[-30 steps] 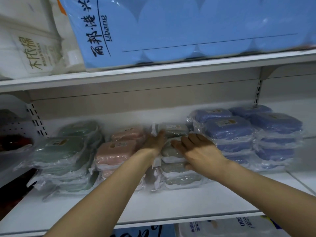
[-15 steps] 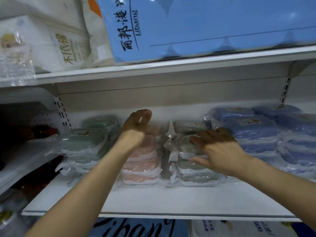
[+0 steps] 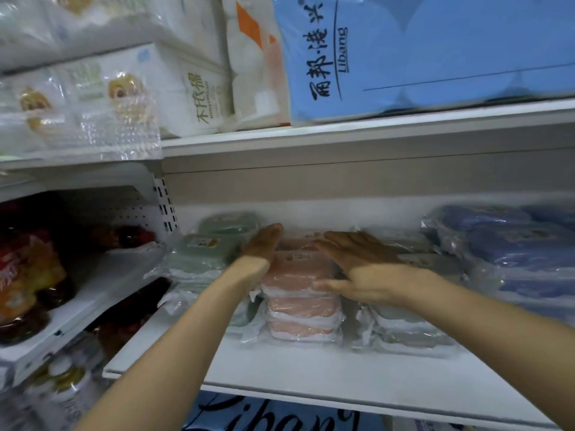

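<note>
One pink stack (image 3: 300,306) separates left hand (image 3: 261,244), right hand (image 3: 357,265) (seemingly touching).

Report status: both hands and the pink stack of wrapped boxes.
Left hand open, flat against pink stack on its left side. Right hand open, fingers straight over its top right. Green stack and grey stack crowd both sides on the shelf.

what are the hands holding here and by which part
Nothing is gripped. The left hand lies flat against the left side of the stack of pink boxes, the right hand flat on its top right edge, fingers straight.
</note>
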Available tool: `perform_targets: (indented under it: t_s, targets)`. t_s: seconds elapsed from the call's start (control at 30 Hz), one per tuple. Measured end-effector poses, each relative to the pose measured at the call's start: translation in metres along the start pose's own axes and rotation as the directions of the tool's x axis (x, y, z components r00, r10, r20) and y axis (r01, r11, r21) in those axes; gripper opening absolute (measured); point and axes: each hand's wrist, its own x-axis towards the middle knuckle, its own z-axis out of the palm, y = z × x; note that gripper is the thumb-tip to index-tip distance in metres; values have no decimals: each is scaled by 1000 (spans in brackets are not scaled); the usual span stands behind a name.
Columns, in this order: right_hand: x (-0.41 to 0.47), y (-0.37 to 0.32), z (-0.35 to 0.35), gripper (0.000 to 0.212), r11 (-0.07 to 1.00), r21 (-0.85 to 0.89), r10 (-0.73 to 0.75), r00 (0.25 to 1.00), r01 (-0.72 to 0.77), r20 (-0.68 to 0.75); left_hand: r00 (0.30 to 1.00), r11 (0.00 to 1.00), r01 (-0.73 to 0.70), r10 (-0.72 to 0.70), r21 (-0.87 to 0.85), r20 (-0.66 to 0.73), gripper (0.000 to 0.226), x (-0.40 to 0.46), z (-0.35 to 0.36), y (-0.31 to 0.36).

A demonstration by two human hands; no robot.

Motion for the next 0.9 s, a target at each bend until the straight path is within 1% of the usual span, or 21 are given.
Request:
perform_targets:
  t_s: [0.07, 0.1, 0.17, 0.23, 0.37, 0.43, 0.5, 0.57, 0.63, 0.67, 0.73, 0.77, 0.8, 0.83, 0.87, 0.9]
  targets:
    - [14, -8, 1, 75, 998, 65, 0, 998, -4, 64, 999, 999, 24, -25, 49, 21, 49, 9, 4, 5]
    - [20, -9, 3, 75, 997, 75, 11, 995, -18, 102, 998, 995, 18, -23, 95, 50, 51, 14, 6, 6]
    - [28, -9, 9, 77, 997, 61, 43, 983, -55, 177, 993, 978, -7, -18, 209, 116, 56, 25, 9, 5]
    - [32, -5, 15, 80, 996, 43, 70, 973, -81, 218, 989, 964, -15, -25, 265, 145, 53, 38, 11, 1]
    - [36, -2, 18, 78, 997, 15, 67, 978, -72, 195, 976, 990, 64, -89, 129, 199, 47, 62, 18, -14]
    - [36, -2, 17, 78, 998, -2, 68, 979, -69, 193, 969, 991, 119, -130, 66, 209, 51, 78, 23, -27]
    - [34, 1, 14, 78, 997, -12, 77, 977, -76, 200, 964, 988, 147, -156, 56, 216, 56, 86, 27, -33]
    - [30, 8, 13, 77, 997, -13, 80, 978, -79, 191, 960, 992, 119, -127, 46, 250, 43, 77, 32, -24]
    - [24, 19, 12, 77, 997, -22, 80, 979, -78, 190, 947, 983, 163, -131, -87, 295, 32, 68, 43, -15]
    - [20, 24, 12, 77, 997, -20, 78, 977, -75, 196, 943, 974, 179, -130, -138, 306, 30, 67, 49, -12]
    - [13, 30, 13, 77, 997, -12, 82, 974, -81, 211, 949, 978, 149, -100, -145, 298, 34, 63, 57, -7]
    - [11, 31, 13, 76, 996, -10, 87, 972, -87, 217, 949, 984, 129, -87, -122, 302, 39, 62, 58, -5]
    - [10, 31, 14, 75, 996, -9, 88, 972, -88, 217, 952, 993, 106, -84, -61, 294, 45, 61, 58, -5]
    - [9, 31, 13, 75, 996, -6, 85, 973, -86, 215, 954, 997, 59, -71, 48, 292, 50, 58, 57, -3]
    - [9, 31, 13, 75, 997, -2, 79, 974, -80, 212, 958, 974, -17, -48, 226, 283, 51, 52, 55, 2]
    - [9, 31, 13, 75, 997, 3, 71, 975, -73, 209, 966, 915, -90, -16, 392, 259, 50, 46, 54, 7]
